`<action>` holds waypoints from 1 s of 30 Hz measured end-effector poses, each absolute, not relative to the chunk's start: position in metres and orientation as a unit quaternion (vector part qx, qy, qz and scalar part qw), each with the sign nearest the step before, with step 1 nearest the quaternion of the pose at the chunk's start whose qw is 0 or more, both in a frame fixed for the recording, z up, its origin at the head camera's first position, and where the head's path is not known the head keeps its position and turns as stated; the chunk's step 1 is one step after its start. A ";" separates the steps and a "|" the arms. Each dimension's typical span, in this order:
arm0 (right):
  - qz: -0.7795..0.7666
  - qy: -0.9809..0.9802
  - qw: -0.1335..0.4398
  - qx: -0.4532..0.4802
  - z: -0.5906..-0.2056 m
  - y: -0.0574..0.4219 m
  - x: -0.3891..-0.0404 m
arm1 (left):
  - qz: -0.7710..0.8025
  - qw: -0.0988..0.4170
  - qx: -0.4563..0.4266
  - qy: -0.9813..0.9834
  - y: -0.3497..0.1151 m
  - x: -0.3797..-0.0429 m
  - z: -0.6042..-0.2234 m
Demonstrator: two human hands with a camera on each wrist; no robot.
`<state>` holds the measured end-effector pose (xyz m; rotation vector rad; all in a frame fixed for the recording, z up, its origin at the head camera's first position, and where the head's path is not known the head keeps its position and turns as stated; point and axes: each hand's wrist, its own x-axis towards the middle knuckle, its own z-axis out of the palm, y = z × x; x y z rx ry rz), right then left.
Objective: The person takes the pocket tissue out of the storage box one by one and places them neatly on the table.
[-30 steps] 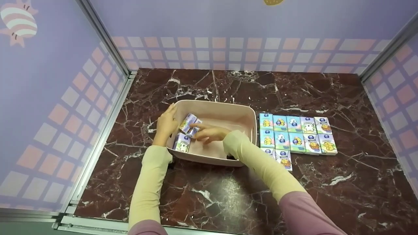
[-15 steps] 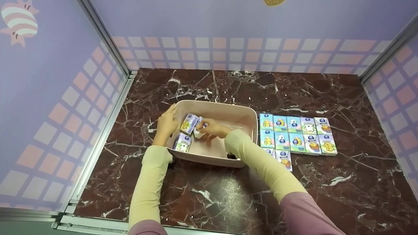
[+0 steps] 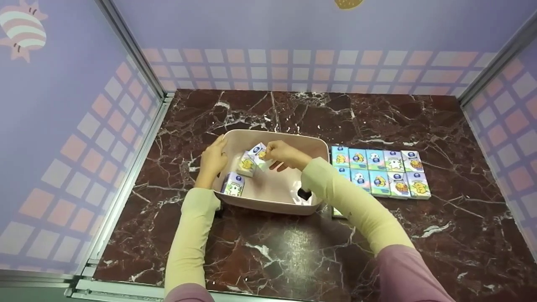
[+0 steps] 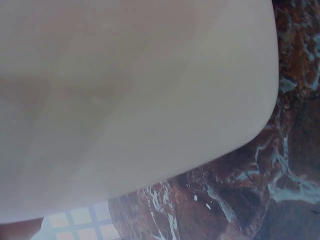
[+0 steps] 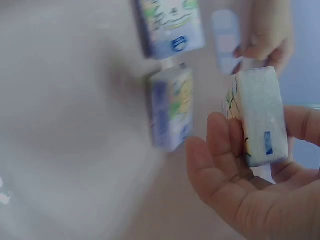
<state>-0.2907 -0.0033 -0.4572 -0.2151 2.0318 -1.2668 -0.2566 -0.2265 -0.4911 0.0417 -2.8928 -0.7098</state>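
Note:
My right hand (image 3: 285, 155) pinches a small tissue pack (image 5: 262, 117) between thumb and fingers, tilted and raised inside a pale pink plastic bin (image 3: 268, 205). In the right wrist view the pack's plain white side faces the camera. Two more tissue packs are at the bin's left end: one with a yellow cartoon (image 3: 246, 164), leaning, and one with a white cartoon animal (image 3: 233, 184) by the front left corner. My left hand (image 3: 214, 158) holds the bin's left side, its fingers at the rim. The left wrist view is mostly filled by the bin's outer wall.
Rows of cartoon tissue packs (image 3: 379, 159) lie flat on the dark red marble table (image 3: 260, 260) just right of the bin; my right sleeve hides some. Patterned panels (image 3: 293, 25) enclose the table at the back and sides.
My right hand has taken hold of a tissue pack and lifted it up and rightward, tilting it. The yellow-cartoon pack has shifted and now leans. My left hand stays on the bin.

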 end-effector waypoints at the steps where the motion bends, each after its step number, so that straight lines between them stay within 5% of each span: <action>1: -0.498 0.785 0.358 -0.083 -0.453 0.000 -0.289 | -0.238 0.083 0.014 -0.968 -0.226 -0.257 -0.491; 17: -0.620 0.727 0.279 -0.097 -0.415 0.080 -0.259 | -0.241 0.084 0.019 -0.967 -0.225 -0.257 -0.494; 30: -0.672 0.716 0.170 -0.086 -0.446 0.165 -0.238 | -0.237 0.090 0.019 -0.967 -0.225 -0.257 -0.493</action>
